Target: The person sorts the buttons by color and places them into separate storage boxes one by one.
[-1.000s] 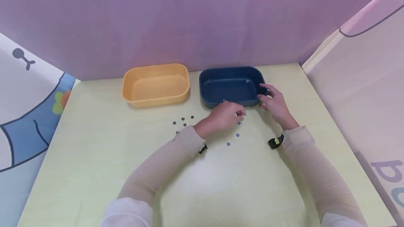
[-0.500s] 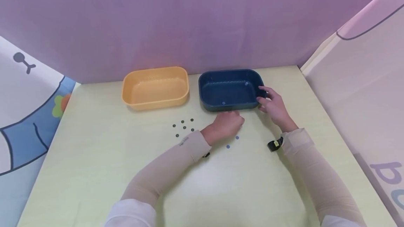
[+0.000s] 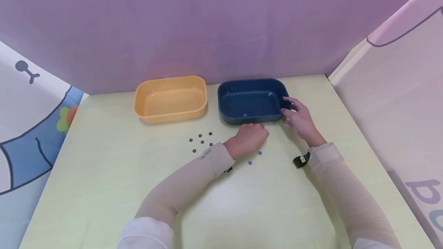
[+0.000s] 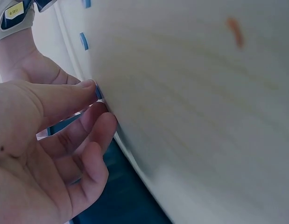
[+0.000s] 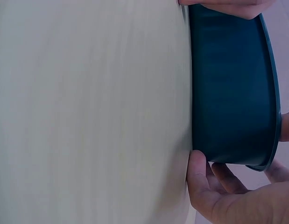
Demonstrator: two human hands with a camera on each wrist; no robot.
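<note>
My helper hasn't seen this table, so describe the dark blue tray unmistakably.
Find the pale table, then its far edge by the purple backdrop. There the dark blue tray stands right of the orange tray. Only it has the right hand at its rim.

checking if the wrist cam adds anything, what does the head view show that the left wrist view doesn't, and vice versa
Only the head view: the orange tray, the dark discs and two small pale pieces inside the blue tray.

Only the left wrist view: the thumb tip of the left grip against a blue disc.

Both: the two grips, the blue tray's outside and two other blue discs on the table.
</note>
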